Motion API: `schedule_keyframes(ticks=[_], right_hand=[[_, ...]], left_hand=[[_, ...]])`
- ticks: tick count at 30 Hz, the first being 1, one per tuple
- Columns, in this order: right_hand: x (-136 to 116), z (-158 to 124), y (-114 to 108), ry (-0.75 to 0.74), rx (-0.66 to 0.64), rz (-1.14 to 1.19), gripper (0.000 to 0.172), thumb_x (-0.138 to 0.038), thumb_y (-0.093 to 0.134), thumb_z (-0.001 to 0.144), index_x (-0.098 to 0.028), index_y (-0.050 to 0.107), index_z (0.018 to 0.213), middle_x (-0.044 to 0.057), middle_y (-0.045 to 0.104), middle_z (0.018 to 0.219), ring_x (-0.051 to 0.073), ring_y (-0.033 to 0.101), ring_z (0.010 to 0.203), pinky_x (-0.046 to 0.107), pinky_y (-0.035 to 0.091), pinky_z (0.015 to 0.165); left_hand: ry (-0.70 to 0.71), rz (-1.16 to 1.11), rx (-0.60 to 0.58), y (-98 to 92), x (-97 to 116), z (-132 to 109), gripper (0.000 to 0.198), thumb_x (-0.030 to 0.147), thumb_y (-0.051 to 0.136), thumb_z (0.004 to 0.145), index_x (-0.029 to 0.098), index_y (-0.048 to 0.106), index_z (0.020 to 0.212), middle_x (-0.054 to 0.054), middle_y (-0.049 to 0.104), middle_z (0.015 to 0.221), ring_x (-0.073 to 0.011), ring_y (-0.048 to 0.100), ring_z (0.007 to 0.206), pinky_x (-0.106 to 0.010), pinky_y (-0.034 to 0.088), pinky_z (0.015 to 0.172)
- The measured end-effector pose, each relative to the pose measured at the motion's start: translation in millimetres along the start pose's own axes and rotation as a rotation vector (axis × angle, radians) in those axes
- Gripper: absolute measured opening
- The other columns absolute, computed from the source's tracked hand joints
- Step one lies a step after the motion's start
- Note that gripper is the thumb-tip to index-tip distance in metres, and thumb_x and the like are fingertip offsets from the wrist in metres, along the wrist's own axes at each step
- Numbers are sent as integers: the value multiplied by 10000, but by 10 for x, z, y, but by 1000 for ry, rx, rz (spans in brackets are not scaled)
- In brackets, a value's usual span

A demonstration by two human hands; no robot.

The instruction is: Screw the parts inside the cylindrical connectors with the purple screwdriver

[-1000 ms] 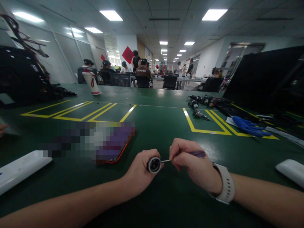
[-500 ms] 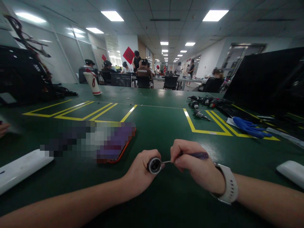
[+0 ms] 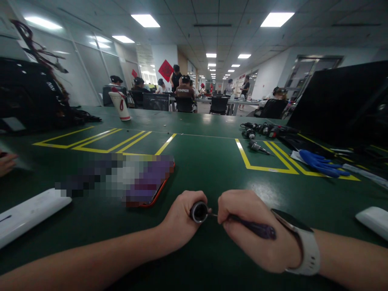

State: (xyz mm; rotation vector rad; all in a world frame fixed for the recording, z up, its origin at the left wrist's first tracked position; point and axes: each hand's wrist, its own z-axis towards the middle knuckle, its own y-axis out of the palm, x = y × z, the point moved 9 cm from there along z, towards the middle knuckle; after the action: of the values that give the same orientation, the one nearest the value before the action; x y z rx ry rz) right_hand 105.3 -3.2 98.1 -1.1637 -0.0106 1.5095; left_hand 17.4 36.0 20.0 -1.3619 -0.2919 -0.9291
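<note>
My left hand (image 3: 184, 218) is closed around a short dark cylinder with a metal rim (image 3: 199, 212), its round open end facing me. In my right hand (image 3: 251, 228) is a screwdriver with a dark purple, see-through handle (image 3: 257, 227), the fingers wrapped round it. Its thin metal shaft (image 3: 214, 215) points left and meets the right side of the cylinder near the rim. The very tip is hidden at the cylinder and my left fingers. A watch with a pale strap (image 3: 307, 250) sits on my right wrist.
Left of my hands lies a phone in an orange-edged case (image 3: 151, 184), with a white device (image 3: 33, 216) beyond. Metal connector parts (image 3: 257, 147) and a blue glove (image 3: 321, 163) lie at right. A paper cup (image 3: 120, 106) stands farther back. Another person's hand (image 3: 6, 162) shows at left.
My right hand has swung down and turned, so the screwdriver handle now slopes down to the right. My left hand keeps the cylinder in nearly the same place.
</note>
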Motion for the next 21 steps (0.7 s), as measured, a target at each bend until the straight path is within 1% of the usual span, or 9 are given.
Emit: schedule_keyframes(ticks=[3, 6, 8, 10, 12, 14, 16, 18, 21], right_hand=[[198, 0, -3, 117, 54, 216, 132, -75, 408, 658, -176, 439, 579, -39, 407, 518, 89, 378, 479, 218, 307, 473], [448, -25, 55, 260, 83, 435, 96, -102, 426, 641, -173, 460, 587, -38, 416, 510, 97, 383, 475, 216, 304, 445], [506, -36, 53, 277, 109, 487, 89, -109, 426, 642, -173, 467, 598, -39, 413, 512, 100, 383, 476, 217, 301, 438], [449, -36, 0, 221, 133, 417, 97, -102, 423, 652, -171, 470, 603, -36, 418, 524, 98, 387, 482, 217, 299, 446], [292, -29, -50, 114, 125, 241, 121, -79, 417, 667, -169, 461, 599, -33, 425, 535, 93, 393, 493, 218, 296, 469], [113, -25, -23, 3, 57, 50, 134, -62, 406, 674, -167, 448, 602, -29, 422, 545, 93, 390, 507, 229, 291, 496], [-4, -26, 41, -73, -19, -58, 131, -59, 394, 671, -167, 441, 615, -26, 412, 554, 98, 381, 520, 240, 284, 511], [-14, -19, 57, -76, -31, -59, 130, -57, 389, 668, -167, 439, 618, -25, 407, 555, 99, 381, 525, 239, 286, 513], [167, 2, 7, 54, 42, 124, 134, -66, 404, 673, -167, 439, 593, -35, 406, 536, 87, 381, 502, 217, 293, 488]], left_hand=[[30, -12, 6, -12, 19, -11, 58, 129, 572, 669, 169, 539, 643, 33, 559, 619, -126, 520, 604, -228, 367, 560], [58, -29, -4, -2, 23, -12, 80, 160, 582, 693, 169, 530, 633, 40, 537, 606, -112, 505, 579, -220, 357, 546], [49, -30, 2, -1, 6, -6, 95, 170, 587, 697, 170, 524, 626, 45, 522, 594, -109, 495, 569, -219, 352, 540], [27, -30, 15, -5, -12, 2, 113, 190, 589, 703, 172, 518, 617, 46, 518, 586, -111, 491, 568, -221, 351, 539], [16, -29, 15, 2, -13, 6, 105, 191, 590, 696, 173, 522, 618, 44, 527, 587, -115, 496, 573, -224, 353, 541], [14, -22, 7, 13, -6, 5, 72, 146, 582, 668, 173, 531, 626, 42, 542, 596, -122, 505, 588, -227, 355, 550], [13, -15, 4, 21, -7, 1, 85, 93, 564, 635, 171, 531, 624, 42, 546, 600, -127, 511, 601, -229, 356, 558], [18, -23, 8, 20, -11, -3, 92, 80, 555, 630, 169, 532, 628, 39, 547, 609, -127, 512, 607, -228, 357, 562], [43, -48, 10, 21, -13, -6, 57, 152, 576, 681, 167, 537, 642, 40, 535, 610, -117, 498, 586, -223, 352, 552]])
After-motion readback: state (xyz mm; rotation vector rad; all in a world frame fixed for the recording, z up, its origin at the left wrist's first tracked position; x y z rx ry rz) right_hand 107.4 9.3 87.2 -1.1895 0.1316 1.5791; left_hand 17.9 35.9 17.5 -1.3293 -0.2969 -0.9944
